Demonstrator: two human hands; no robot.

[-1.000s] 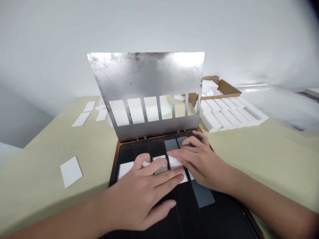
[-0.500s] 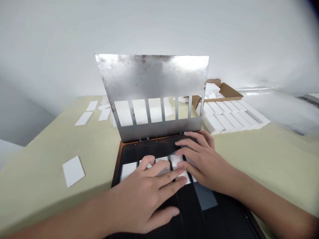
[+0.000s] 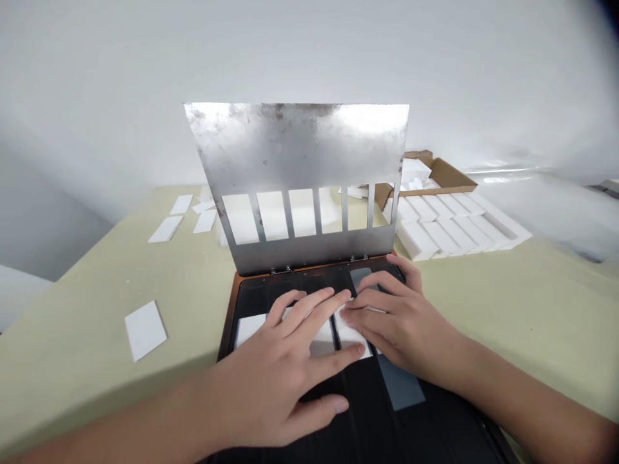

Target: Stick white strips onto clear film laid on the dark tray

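My left hand (image 3: pixel 290 377) lies palm down with fingers spread over a row of white rectangular cards in a black tray (image 3: pixel 333 419). One card (image 3: pixel 250 327) shows left of its fingers, another (image 3: pixel 323 341) beneath them. Its index finger rests near the lower end of a card farther right (image 3: pixel 352 336). My right hand (image 3: pixel 396 316) has its fingers curled together with the tips at that card's upper right edge; whether they pinch something is hidden. A grey-blue strip (image 3: pixel 401 386) emerges below the right hand, and a similar piece (image 3: pixel 362 277) shows above it.
A metal plate (image 3: pixel 309 148) with several rectangular windows stands upright, hinged at the tray's back edge. Loose white cards (image 3: pixel 146 330) lie on the left of the table (image 3: pixel 483 309). At the back right are stacked white blocks (image 3: pixel 449 225) and a cardboard box (image 3: pixel 454 177).
My left fingers have shifted up and spread more. My right fingers have drawn down and closed together, uncovering the grey-blue piece near the hinge. The view has shifted slightly.
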